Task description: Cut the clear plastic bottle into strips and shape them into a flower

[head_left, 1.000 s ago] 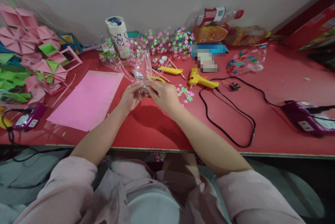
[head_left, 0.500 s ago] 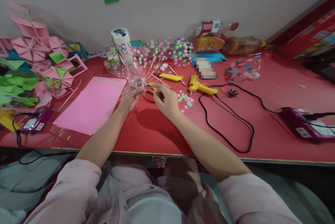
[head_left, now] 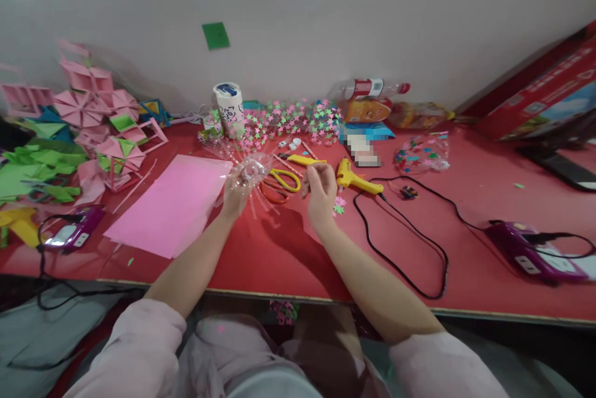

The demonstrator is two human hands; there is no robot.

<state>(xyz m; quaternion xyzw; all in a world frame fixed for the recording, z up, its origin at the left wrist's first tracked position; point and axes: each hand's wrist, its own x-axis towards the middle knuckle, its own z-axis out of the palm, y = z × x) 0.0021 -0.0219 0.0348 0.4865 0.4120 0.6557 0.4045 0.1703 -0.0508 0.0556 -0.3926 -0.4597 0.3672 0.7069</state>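
Observation:
In my left hand is a clear plastic bottle piece cut into thin strips, held with its round middle towards me. Some strips fan down over the table. My right hand hovers apart from it, fingers curled together; whatever they may pinch is too small to make out. Between the hands lie scissors with yellow and orange handles. A yellow utility knife is just behind my right hand, and loose paper stars show beside its wrist.
Pink paper sheets lie left, before pink folded-paper models. At the back are star-tipped strips and a white cylinder. A yellow glue gun trails its black cord to a purple power strip at right.
My right hand has moved right, away from the plastic piece, and the scissors now show on the table. My left hand has tilted the piece towards me. The view has tipped up.

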